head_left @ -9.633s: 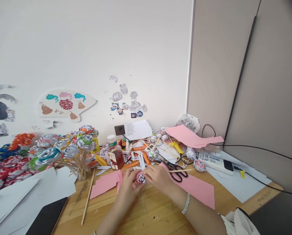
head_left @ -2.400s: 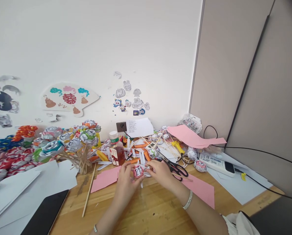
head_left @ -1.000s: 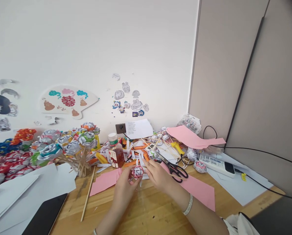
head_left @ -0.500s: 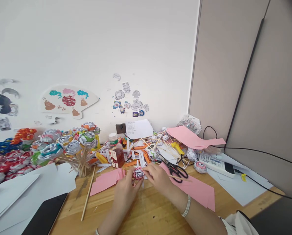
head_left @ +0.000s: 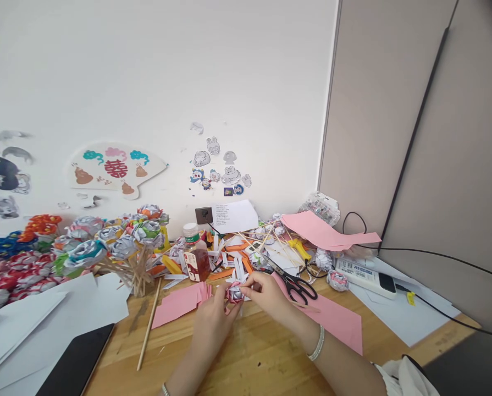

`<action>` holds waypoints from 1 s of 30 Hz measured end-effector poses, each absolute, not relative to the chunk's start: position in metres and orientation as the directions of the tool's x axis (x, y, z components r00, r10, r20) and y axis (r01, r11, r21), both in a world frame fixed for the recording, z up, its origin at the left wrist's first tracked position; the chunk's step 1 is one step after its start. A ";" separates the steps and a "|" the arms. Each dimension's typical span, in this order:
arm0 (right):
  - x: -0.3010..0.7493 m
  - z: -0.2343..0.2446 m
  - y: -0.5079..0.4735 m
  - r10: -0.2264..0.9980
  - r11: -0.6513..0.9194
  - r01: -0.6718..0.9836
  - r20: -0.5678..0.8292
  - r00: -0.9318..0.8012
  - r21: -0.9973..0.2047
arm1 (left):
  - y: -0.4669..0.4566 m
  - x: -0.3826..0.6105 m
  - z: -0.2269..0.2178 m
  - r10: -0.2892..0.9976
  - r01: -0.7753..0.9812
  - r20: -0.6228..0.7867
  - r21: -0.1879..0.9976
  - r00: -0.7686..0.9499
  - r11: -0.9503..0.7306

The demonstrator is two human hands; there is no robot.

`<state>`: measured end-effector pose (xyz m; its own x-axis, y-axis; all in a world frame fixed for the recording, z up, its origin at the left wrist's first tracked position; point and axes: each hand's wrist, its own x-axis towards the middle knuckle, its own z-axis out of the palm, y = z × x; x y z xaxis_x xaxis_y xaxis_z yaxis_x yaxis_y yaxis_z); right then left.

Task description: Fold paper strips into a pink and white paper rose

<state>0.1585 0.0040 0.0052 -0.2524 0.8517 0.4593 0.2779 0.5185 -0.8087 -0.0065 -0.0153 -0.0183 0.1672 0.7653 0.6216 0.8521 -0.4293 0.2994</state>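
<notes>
A small paper flower, white and pink with dark shading, is held over the wooden table. My left hand grips it from the left, thumb below and fingers behind. With thumb and index finger pinched together, my right hand touches the flower's right upper edge. Whether a petal lies in that pinch is too small to make out. A wooden stick shows beneath my right hand, over the pink paper. Left of my hands lie cut pink paper pieces.
Black-handled scissors lie right of my hands. Behind stands a bottle amid paper strips and sticks. Several paper flowers crowd the left. A long stick, a black tablet and a power strip lie around.
My right hand has shifted slightly, its fingers now a little higher at the flower's edge. The stick beneath it has tilted. My left hand keeps hold of the flower.
</notes>
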 end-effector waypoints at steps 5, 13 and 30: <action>0.161 0.000 0.011 0.856 0.495 0.209 0.433 -0.282 -0.843 | -0.015 -0.007 -0.021 0.717 0.842 0.668 0.257 0.200 -0.475; 0.165 0.004 0.009 0.813 0.581 0.378 0.501 -0.296 -0.721 | -0.014 -0.007 -0.021 0.742 0.851 0.641 0.262 0.199 -0.454; 0.162 -0.008 0.006 0.523 0.697 0.706 0.764 -0.378 -0.128 | -0.016 -0.004 -0.019 0.800 0.825 0.577 0.365 0.163 -0.432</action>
